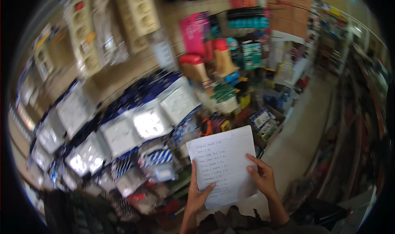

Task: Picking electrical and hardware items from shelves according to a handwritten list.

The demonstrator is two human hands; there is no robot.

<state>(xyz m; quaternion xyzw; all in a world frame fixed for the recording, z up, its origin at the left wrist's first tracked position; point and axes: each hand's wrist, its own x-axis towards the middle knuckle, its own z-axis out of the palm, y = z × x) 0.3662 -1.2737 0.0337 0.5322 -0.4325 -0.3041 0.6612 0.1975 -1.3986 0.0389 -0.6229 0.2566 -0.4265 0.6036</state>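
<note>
A sheet of lined paper (226, 160) bearing a handwritten list is held up in front of me, slightly tilted. My left hand (199, 189) grips its lower left edge, the thumb lying on the front. On the right edge, my right hand (262, 175) pinches the sheet with the thumb in front. Below the paper, parts of my dark clothing show. Left of the sheet hang clear packs with white square items (148, 123), close to a striped blue-and-white pack (157, 158).
Power strips (86, 36) in plastic hang at the upper left. Brush-like items with red tops (223, 56) hang at the centre. An open carton (279, 119) holds packets beside the aisle floor (304, 132). Stacked cardboard boxes (288, 13) stand farther back, and long dark stock lines the right side.
</note>
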